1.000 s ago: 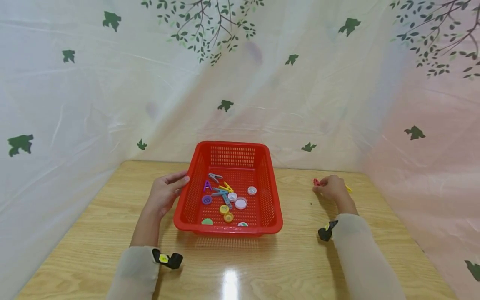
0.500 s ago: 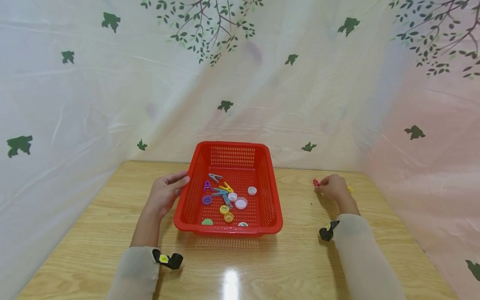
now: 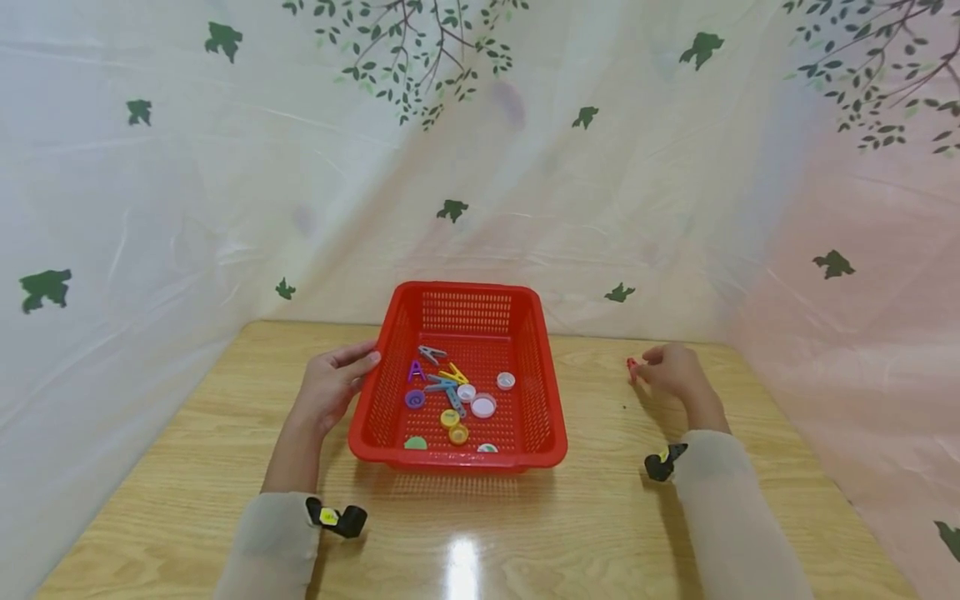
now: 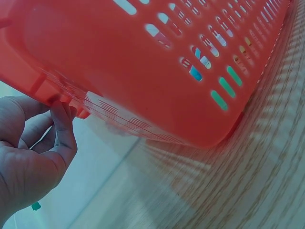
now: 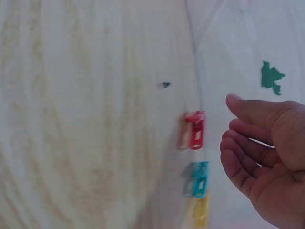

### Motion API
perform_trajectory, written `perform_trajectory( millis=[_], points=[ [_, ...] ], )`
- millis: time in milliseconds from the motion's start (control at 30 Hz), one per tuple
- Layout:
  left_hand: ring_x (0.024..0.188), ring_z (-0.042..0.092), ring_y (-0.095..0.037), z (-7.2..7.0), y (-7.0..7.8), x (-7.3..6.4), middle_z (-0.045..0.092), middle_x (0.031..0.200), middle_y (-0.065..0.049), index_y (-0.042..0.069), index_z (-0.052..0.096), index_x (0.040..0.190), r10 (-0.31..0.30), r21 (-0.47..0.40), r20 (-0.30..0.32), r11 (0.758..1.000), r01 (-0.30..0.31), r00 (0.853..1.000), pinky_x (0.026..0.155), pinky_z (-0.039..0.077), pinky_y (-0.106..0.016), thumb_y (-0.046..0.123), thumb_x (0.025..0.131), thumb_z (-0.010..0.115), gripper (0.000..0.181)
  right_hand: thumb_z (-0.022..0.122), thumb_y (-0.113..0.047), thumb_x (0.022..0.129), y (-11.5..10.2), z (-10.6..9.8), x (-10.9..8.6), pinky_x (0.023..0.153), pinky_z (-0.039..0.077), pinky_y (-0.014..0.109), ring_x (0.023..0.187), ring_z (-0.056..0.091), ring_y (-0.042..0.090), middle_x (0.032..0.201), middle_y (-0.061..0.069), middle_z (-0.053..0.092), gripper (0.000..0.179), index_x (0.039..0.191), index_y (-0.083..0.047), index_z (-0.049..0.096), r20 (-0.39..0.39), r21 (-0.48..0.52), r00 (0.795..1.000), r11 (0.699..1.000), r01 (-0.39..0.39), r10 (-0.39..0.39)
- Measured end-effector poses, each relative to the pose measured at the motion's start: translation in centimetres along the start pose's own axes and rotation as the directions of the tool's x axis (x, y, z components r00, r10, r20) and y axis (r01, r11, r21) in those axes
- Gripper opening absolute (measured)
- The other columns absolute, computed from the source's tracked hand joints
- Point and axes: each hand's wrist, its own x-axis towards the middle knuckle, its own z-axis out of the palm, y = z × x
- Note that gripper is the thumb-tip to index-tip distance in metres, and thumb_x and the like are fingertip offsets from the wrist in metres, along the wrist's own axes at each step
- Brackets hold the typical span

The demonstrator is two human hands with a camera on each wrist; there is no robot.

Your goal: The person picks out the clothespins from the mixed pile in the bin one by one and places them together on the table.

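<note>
Plain, pale beige cloth forms the left sleeve and the right sleeve, both softly creased and ending short of the bare left hand and right hand. By the left cuff, a small black camera with a rounded housing sits beside a yellow label, its dark marking too small to read; a similar black device marks the right cuff.

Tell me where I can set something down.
Free: table in front of the basket, between left sleeve and right sleeve; also outside the left sleeve. Crowded: by the right hand, where a red clip, blue clip and yellow clip line up, and among the basket's caps.
</note>
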Motion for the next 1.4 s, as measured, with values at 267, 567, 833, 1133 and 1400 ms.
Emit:
perform_trajectory(
  millis=[267, 567, 833, 1133, 1400],
  points=[
    [0.116, 0.064, -0.02, 0.0, 0.1, 0.1, 0.061, 0.139, -0.011, 0.008, 0.059, 0.144, 0.0, -0.012, 0.001, 1.0, 0.0, 1.0, 0.094, 0.057, -0.028, 0.027, 0.095, 0.075, 0.054, 0.069, -0.027, 0.098, -2.0, -0.7, -0.1, 0.091, 0.055, 0.057, 0.109, 0.064, 0.048, 0.118, 0.032, 0.068, 0.049, 0.128, 0.012, 0.063, -0.033, -0.032, 0.994, 0.994, 0.105, -0.106],
    [0.113, 0.065, -0.018, 0.0, 0.2, 0.1, 0.062, 0.138, -0.01, 0.007, 0.059, 0.144, -0.006, -0.022, 0.001, 1.0, 0.006, 1.0, 0.093, 0.057, -0.027, 0.025, 0.096, 0.074, 0.054, 0.069, -0.028, 0.099, -5.1, -0.6, 0.0, 0.093, 0.054, 0.057, 0.11, 0.064, 0.046, 0.121, 0.032, 0.066, 0.05, 0.129, 0.011, 0.062, -0.006, -0.052, 0.99, 0.988, 0.143, -0.144],
    [0.116, 0.065, -0.02, 0.1, 0.2, 0.0, 0.061, 0.139, -0.01, 0.009, 0.06, 0.143, -0.009, -0.017, -0.007, 1.0, 0.009, 1.0, 0.093, 0.057, -0.028, 0.025, 0.096, 0.074, 0.051, 0.067, -0.027, 0.099, -7.4, -0.2, 0.1, 0.094, 0.054, 0.057, 0.108, 0.066, 0.043, 0.122, 0.032, 0.065, 0.048, 0.129, 0.01, 0.063, 0.01, -0.074, 0.982, 0.979, 0.191, -0.191],
    [0.113, 0.066, -0.019, 0.2, 0.3, 0.1, 0.063, 0.137, -0.01, 0.008, 0.06, 0.143, -0.006, -0.007, -0.001, 1.0, 0.006, 1.0, 0.092, 0.057, -0.027, 0.025, 0.097, 0.073, 0.051, 0.066, -0.025, 0.1, -10.6, -0.2, -0.1, 0.095, 0.054, 0.057, 0.109, 0.065, 0.042, 0.119, 0.028, 0.068, 0.043, 0.127, 0.009, 0.065, 0.005, -0.107, 0.963, 0.957, 0.269, -0.27],
    [0.112, 0.066, -0.018, 0.0, 0.2, 0.2, 0.062, 0.139, -0.011, 0.007, 0.058, 0.144, -0.001, -0.01, 0.005, 1.0, 0.001, 1.0, 0.093, 0.057, -0.026, 0.026, 0.096, 0.074, 0.054, 0.066, -0.024, 0.1, -13.6, 0.1, -0.5, 0.094, 0.055, 0.057, 0.11, 0.065, 0.041, 0.121, 0.027, 0.068, 0.042, 0.129, 0.007, 0.065, 0.017, -0.119, 0.943, 0.936, 0.333, -0.333]
  ],
)
